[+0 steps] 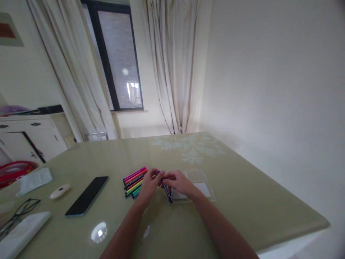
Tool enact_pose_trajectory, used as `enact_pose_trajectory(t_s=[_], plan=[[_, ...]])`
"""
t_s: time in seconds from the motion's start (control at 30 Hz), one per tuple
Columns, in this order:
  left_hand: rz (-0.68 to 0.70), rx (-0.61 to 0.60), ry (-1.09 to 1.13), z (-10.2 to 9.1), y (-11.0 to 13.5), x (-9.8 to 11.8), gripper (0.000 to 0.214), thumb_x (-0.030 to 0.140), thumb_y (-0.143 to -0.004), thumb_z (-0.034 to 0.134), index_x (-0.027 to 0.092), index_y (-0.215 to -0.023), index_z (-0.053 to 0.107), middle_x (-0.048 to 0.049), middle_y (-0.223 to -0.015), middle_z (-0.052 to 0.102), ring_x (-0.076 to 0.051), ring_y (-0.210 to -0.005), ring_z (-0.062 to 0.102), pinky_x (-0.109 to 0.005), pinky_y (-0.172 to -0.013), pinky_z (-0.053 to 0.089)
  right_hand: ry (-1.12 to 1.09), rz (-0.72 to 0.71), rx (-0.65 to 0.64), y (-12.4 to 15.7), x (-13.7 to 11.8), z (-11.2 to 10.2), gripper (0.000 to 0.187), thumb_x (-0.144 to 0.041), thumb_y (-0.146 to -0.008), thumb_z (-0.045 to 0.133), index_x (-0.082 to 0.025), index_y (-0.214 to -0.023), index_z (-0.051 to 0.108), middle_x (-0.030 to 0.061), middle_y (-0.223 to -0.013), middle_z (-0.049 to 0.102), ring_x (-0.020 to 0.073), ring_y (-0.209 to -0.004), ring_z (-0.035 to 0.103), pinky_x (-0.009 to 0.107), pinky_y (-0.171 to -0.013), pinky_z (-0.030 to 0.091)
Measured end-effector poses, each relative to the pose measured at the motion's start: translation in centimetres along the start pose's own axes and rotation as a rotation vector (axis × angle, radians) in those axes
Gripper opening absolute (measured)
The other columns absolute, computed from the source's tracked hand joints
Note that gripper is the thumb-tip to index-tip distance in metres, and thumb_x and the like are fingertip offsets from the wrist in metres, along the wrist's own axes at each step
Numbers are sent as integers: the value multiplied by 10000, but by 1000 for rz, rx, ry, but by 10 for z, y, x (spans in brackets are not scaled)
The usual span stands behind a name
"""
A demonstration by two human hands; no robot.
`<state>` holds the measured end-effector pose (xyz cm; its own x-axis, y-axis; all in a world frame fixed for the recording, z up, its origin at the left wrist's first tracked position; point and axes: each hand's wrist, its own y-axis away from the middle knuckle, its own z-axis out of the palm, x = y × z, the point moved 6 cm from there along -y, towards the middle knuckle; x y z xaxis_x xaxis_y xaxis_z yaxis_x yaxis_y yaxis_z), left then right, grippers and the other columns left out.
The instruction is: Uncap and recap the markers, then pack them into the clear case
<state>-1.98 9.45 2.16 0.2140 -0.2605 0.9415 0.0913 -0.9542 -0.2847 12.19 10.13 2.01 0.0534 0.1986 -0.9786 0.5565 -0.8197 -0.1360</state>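
Note:
A dark blue felt-tip marker (pixel 168 193) slants between my two hands, its lower end towards me. Near its upper end, the fingers of my left hand (pixel 151 182) are pinched together on it. Just beside them, my right hand (pixel 178 181) grips the same marker with thumb and fingers. Part of the marker is hidden by the fingers. Several coloured markers (pixel 134 181) lie side by side left of my left hand, which covers some of their ends. Under and beyond my right hand is a clear plastic case (pixel 211 190) with a white sheet (pixel 203 188) in it.
Left on the table (pixel 231 219) are a black phone (pixel 87 196), a pale oval object (pixel 60 191), a face mask (pixel 35 180), glasses (pixel 25 208) and a white box-like object (pixel 25 232). A wall stands along the table's right edge.

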Motion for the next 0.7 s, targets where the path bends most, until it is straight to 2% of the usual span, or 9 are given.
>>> enact_pose_trajectory(t_s=[0.13, 0.2, 0.3, 0.37, 0.43, 0.53, 0.7], plan=[[79, -49, -142, 1, 0, 1, 435, 556, -991, 408, 181, -922, 620, -18, -694, 663, -189, -603, 655, -326, -599, 547, 23, 54, 131, -1, -3, -10, 233, -333, -848, 658, -160, -940, 784, 44, -809, 767, 129, -631, 630, 223, -589, 453], [153, -93, -231, 4, 4, 4, 360, 451, -1001, 421, 185, -986, 662, -71, -846, 721, -221, -770, 693, -383, -756, 568, 29, 95, 241, -1, -3, -21, 217, -294, -859, 624, -151, -918, 777, 47, -791, 766, 128, -624, 638, 214, -573, 450], [274, -211, -354, 15, 14, 8, 240, 314, -946, 536, 230, -1084, 714, -93, -1149, 731, -254, -1108, 654, -425, -1026, 485, 122, 155, 371, 1, 0, -38, 183, -223, -858, 604, -134, -839, 763, 46, -731, 748, 126, -591, 650, 202, -537, 444], [331, -295, -442, 22, 20, 9, 245, 259, -934, 558, 258, -1114, 724, -73, -1237, 712, -247, -1184, 621, -408, -1078, 447, 187, 204, 375, 3, 4, -45, 177, -201, -861, 607, -126, -787, 749, 39, -672, 723, 126, -561, 649, 195, -506, 440], [357, -339, -525, 27, 24, 9, 241, 237, -944, 553, 255, -1114, 721, -70, -1225, 710, -241, -1165, 623, -395, -1063, 453, 195, 254, 329, 5, 9, -46, 192, -200, -876, 605, -125, -763, 741, 37, -645, 713, 126, -549, 652, 187, -489, 450], [358, -341, -605, 26, 24, 10, 210, 230, -959, 538, 233, -1084, 706, -78, -1152, 707, -239, -1111, 627, -384, -1022, 469, 156, 312, 260, 7, 14, -40, 194, -203, -895, 605, -130, -778, 742, 31, -643, 719, 122, -546, 666, 175, -484, 477], [350, -331, -686, 24, 23, 10, 195, 220, -976, 503, 220, -1068, 675, -77, -1122, 682, -230, -1068, 627, -364, -990, 479, 139, 386, 227, 9, 19, -31, 110, -194, -894, 646, -153, -841, 734, 4, -608, 712, 122, -537, 685, 164, -488, 513]])
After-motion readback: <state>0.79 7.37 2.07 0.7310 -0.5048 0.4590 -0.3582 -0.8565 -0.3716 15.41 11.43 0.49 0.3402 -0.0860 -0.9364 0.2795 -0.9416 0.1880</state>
